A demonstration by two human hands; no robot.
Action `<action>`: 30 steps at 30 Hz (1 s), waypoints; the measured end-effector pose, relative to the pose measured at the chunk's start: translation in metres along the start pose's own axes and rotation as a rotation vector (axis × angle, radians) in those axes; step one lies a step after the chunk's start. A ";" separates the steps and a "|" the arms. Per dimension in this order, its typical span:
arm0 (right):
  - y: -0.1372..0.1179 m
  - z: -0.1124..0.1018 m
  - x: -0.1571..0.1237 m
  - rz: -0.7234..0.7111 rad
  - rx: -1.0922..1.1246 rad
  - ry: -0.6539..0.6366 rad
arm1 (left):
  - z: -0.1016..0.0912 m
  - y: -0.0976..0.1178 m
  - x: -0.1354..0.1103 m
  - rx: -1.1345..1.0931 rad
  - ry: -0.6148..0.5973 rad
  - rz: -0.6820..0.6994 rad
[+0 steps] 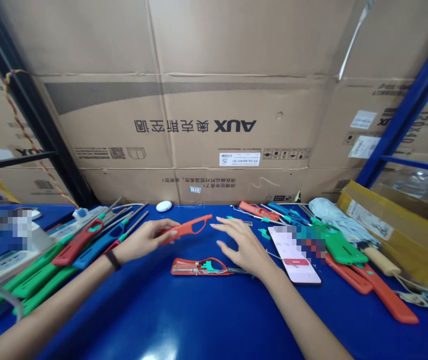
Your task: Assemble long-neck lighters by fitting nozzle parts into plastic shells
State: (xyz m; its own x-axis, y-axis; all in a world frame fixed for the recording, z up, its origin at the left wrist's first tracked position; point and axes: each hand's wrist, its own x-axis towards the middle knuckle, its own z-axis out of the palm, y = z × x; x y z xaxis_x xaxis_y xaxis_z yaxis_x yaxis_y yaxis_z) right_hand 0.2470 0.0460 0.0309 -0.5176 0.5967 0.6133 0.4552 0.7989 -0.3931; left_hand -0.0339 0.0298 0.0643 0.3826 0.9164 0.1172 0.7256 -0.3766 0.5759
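My left hand (142, 240) grips an orange-red plastic handle shell of a long utility lighter (193, 229) near the middle of the blue table. My right hand (242, 245) is just to its right, fingers spread, holding nothing. Below the two hands lies an open red lighter shell (199, 267) with a green part, wires and a metal tube inside. A smartphone (292, 255) lies next to my right hand, partly blurred. Left of my left wrist, several red, blue and green lighters (77, 247) with metal nozzles lie side by side.
More green and red lighters (352, 272) lie at the right, beside a folded pale umbrella (337, 220) and a yellow box (386, 225). A white power strip (15, 265) sits at the left. Cardboard boxes (199, 115) wall the table's far edge, with blue shelf uprights (405, 110).
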 end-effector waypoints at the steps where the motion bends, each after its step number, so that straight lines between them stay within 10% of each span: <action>1: -0.001 0.001 -0.001 -0.007 0.010 -0.070 | -0.003 0.003 -0.005 -0.114 -0.022 -0.013; 11: -0.013 -0.002 -0.004 -0.004 0.031 -0.252 | 0.010 0.027 -0.021 -0.383 -0.107 -0.103; 30: -0.001 -0.013 -0.024 0.217 0.119 -0.296 | 0.067 0.025 -0.028 0.044 0.120 0.164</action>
State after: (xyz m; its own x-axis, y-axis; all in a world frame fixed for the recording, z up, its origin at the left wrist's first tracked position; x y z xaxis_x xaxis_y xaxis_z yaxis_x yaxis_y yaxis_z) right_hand 0.2684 0.0294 0.0252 -0.6132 0.7349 0.2895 0.4988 0.6445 -0.5795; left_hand 0.0116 -0.0140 0.0211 0.4289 0.8510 0.3031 0.6847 -0.5251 0.5054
